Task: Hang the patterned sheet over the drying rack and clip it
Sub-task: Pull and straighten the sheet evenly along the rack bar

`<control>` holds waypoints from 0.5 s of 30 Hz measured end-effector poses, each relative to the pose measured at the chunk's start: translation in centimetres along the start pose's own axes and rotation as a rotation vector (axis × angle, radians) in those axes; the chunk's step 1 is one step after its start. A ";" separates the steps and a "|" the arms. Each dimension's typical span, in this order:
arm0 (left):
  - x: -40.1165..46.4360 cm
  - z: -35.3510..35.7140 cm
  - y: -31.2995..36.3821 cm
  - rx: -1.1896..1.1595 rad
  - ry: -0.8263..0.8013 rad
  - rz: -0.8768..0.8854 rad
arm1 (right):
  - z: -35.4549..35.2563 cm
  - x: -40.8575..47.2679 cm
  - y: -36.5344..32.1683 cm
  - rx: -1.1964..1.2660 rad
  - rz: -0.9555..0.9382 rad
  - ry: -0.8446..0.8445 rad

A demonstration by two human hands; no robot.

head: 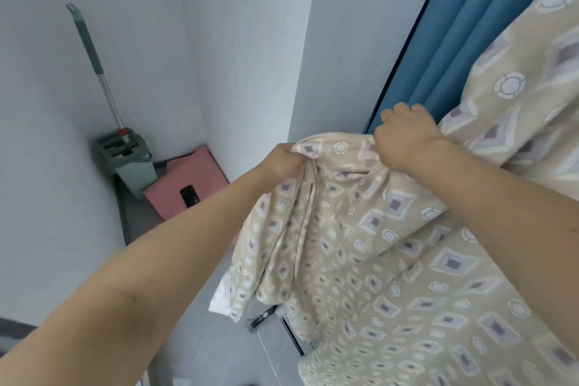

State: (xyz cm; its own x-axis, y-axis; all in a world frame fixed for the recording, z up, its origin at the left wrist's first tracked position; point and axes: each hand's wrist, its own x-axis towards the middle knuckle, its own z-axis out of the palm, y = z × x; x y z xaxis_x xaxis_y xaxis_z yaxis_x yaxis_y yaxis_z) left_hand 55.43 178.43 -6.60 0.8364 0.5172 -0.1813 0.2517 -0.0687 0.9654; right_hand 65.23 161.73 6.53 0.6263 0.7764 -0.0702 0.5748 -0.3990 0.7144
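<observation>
While both bare arms reach forward, the left hand (pixel 282 163) is curled tight around a bunched fold of the beige patterned sheet with grey diamonds and white rings (pixel 376 244), its fingers buried in the cloth. Just to its right, the right hand (pixel 404 138) is fisted over the same upper edge, knuckles up, pinching the fabric; a short span of sheet stretches between the 2 hands. From that held edge the sheet hangs down in folds below the left hand, and its greater part runs up and to the right, out of view at the top right corner and the lower right edge. Under the hanging folds a dark thin rack bar (pixel 293 335) shows, but how the sheet lies on it cannot be told.

At far left, a long grey-and-metal mop handle (pixel 94 66) leans in the corner of the pale walls (pixel 47 166), its foot in a grey-green plastic mop bucket (pixel 131 163). Beside the bucket lies a pink flat cushion (pixel 188 185) with a small black phone-like device (pixel 189 196) on it. The floor (pixel 194 338) is grey. Behind the right hand hangs a blue pleated curtain (pixel 454 34)
</observation>
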 end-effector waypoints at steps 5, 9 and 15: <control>-0.7 -0.4 3.5 -0.044 -0.096 0.103 | -4.3 -1.3 3.8 -0.076 0.155 0.219; -2.3 2.0 8.3 -0.227 -0.360 0.251 | -8.8 -2.8 9.3 -0.336 0.314 0.340; -3.5 7.9 10.9 0.111 -0.433 0.327 | -8.0 -6.4 10.3 -0.253 0.142 0.239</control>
State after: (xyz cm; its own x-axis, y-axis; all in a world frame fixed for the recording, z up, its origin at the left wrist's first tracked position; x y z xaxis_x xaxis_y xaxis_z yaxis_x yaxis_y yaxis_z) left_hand 59.12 169.12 3.09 0.9975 0.0576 0.0410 -0.0241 -0.2687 0.9629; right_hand 62.88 156.56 19.89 0.5325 0.8259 0.1853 0.3238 -0.4010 0.8569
